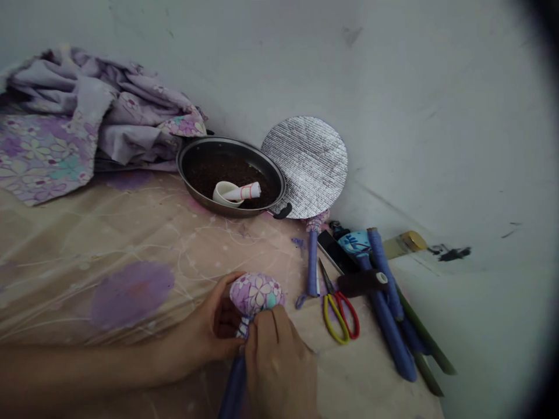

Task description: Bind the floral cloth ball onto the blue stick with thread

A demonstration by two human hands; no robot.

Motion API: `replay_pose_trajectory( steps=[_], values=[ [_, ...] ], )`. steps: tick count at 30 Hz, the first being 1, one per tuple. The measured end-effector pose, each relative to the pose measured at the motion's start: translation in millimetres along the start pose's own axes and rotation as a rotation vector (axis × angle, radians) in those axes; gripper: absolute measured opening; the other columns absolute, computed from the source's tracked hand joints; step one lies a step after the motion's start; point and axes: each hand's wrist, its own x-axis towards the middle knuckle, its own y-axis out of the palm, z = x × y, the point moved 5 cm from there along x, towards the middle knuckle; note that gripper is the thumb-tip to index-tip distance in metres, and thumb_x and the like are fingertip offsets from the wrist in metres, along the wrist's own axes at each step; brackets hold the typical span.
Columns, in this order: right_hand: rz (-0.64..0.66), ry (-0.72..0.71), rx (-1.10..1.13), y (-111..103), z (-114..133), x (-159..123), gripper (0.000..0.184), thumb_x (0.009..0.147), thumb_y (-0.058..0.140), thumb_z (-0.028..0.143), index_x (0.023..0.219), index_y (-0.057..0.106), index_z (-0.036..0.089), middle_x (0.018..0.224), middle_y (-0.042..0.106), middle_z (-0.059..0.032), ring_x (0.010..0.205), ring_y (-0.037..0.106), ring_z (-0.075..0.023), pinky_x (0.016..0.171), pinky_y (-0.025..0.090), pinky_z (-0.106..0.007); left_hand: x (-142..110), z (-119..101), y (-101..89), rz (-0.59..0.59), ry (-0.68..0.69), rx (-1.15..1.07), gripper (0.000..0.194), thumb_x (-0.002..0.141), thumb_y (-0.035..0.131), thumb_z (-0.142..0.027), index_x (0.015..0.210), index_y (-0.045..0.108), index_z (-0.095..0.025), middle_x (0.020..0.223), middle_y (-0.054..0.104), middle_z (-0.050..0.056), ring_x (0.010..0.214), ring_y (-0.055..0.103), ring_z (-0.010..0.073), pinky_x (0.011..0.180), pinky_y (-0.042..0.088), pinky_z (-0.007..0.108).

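Observation:
At the bottom middle is a padded stick (257, 292) with a round floral cloth head and a blue handle that runs down out of view. My left hand (213, 326) is closed around its neck from the left, thumb against the gathered cloth. From the right, my right hand (279, 355) has its fingers bent and pressed at the same neck, just below the head. Whatever its fingertips pinch there is hidden. Scissors (338, 311) with one yellow and one red handle lie to the right of my right hand, beside a dark thread spool (360, 283).
A pan (192, 189) of dark grains holds a white bowl (222, 191), with a round silver mat (310, 163) behind it. Crumpled floral cloth (109, 116) is piled at the left. Blue-wrapped sticks (388, 326), a phone (334, 250) and a gold-lidded jar (413, 241) lie near the wall.

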Motion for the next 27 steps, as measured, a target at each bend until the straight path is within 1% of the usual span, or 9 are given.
replay_pose_trajectory(
  steps=[2, 5, 9, 13, 15, 18, 21, 24, 27],
  values=[
    [-0.041, -0.056, 0.141, -3, -3, 10, 0.044, 0.104, 0.046, -0.005, 0.083, 0.065, 0.029, 0.071, 0.073, 0.0006, 0.047, 0.076, -0.0192, 0.043, 0.047, -0.034, 1, -3, 1.0, 0.015, -0.001, -0.009, 0.12, 0.082, 0.116, -0.035, 0.174, 0.04, -0.046, 0.139, 0.079, 0.002, 0.115, 0.081, 0.0228, 0.092, 0.064, 0.034],
    [-0.059, 0.001, 0.453, -8, -22, 22, 0.033, 0.109, 0.055, 0.002, 0.094, 0.066, 0.029, 0.079, 0.076, 0.004, 0.059, 0.079, -0.015, 0.053, 0.053, -0.024, 2, -12, 4.6, 0.088, -0.008, -0.032, 0.117, 0.081, 0.116, -0.034, 0.172, 0.043, -0.045, 0.145, 0.08, 0.004, 0.118, 0.083, 0.0244, 0.096, 0.066, 0.037],
    [0.003, 0.234, 0.784, -1, -49, 15, 0.024, 0.115, 0.059, 0.014, 0.099, 0.066, 0.03, 0.083, 0.075, 0.004, 0.071, 0.078, -0.0163, 0.063, 0.055, -0.022, 2, -27, 10.5, 0.151, -0.026, -0.031, 0.106, 0.088, 0.114, -0.036, 0.17, 0.047, -0.041, 0.151, 0.081, 0.007, 0.125, 0.083, 0.0263, 0.104, 0.064, 0.04],
    [0.217, 0.551, 1.056, 14, -56, -7, 0.024, 0.126, 0.061, 0.031, 0.104, 0.072, 0.028, 0.069, 0.069, 0.0061, 0.058, 0.07, -0.0166, 0.06, 0.053, -0.024, 1, -35, 13.1, 0.152, -0.047, -0.045, 0.111, 0.089, 0.114, -0.041, 0.174, 0.042, -0.04, 0.153, 0.081, 0.009, 0.13, 0.084, 0.0296, 0.112, 0.063, 0.047],
    [0.241, 0.644, 1.147, 15, -54, -11, 0.028, 0.128, 0.065, 0.038, 0.104, 0.074, 0.027, 0.072, 0.074, 0.0047, 0.06, 0.074, -0.0163, 0.063, 0.058, -0.024, 2, -33, 12.8, 0.149, -0.061, -0.041, 0.113, 0.089, 0.114, -0.042, 0.175, 0.041, -0.04, 0.153, 0.082, 0.01, 0.133, 0.084, 0.0311, 0.115, 0.063, 0.049],
    [0.2, 0.664, 1.243, 9, -48, -8, 0.04, 0.128, 0.072, 0.056, 0.101, 0.077, 0.026, 0.082, 0.081, 0.001, 0.066, 0.08, -0.0165, 0.069, 0.067, -0.026, 4, -30, 11.7, 0.137, -0.033, -0.033, 0.112, 0.085, 0.115, -0.043, 0.173, 0.045, -0.038, 0.147, 0.085, 0.008, 0.127, 0.086, 0.0313, 0.111, 0.066, 0.047],
    [0.159, 0.659, 1.359, 4, -42, -4, 0.052, 0.122, 0.077, 0.073, 0.1, 0.079, 0.026, 0.082, 0.083, 0.0003, 0.067, 0.08, -0.0164, 0.07, 0.07, -0.027, 4, -29, 12.1, 0.129, -0.02, -0.035, 0.106, 0.087, 0.113, -0.038, 0.171, 0.05, -0.039, 0.144, 0.087, 0.004, 0.127, 0.087, 0.033, 0.109, 0.068, 0.045],
    [0.173, 0.63, 1.432, 3, -40, -5, 0.05, 0.122, 0.079, 0.071, 0.1, 0.082, 0.026, 0.081, 0.085, -0.0001, 0.07, 0.083, -0.0167, 0.072, 0.069, -0.025, 2, -34, 14.0, 0.123, -0.029, -0.007, 0.101, 0.086, 0.112, -0.033, 0.168, 0.053, -0.041, 0.142, 0.089, 0.0, 0.126, 0.088, 0.0314, 0.106, 0.068, 0.04],
    [0.212, 0.643, 1.449, 6, -46, -13, 0.044, 0.12, 0.084, 0.068, 0.103, 0.082, 0.027, 0.084, 0.087, 0.0001, 0.071, 0.082, -0.016, 0.072, 0.068, -0.024, 0, -43, 17.1, 0.144, -0.01, -0.006, 0.097, 0.089, 0.111, -0.035, 0.167, 0.053, -0.038, 0.142, 0.088, 0.002, 0.128, 0.087, 0.0306, 0.107, 0.067, 0.04]
  ],
)
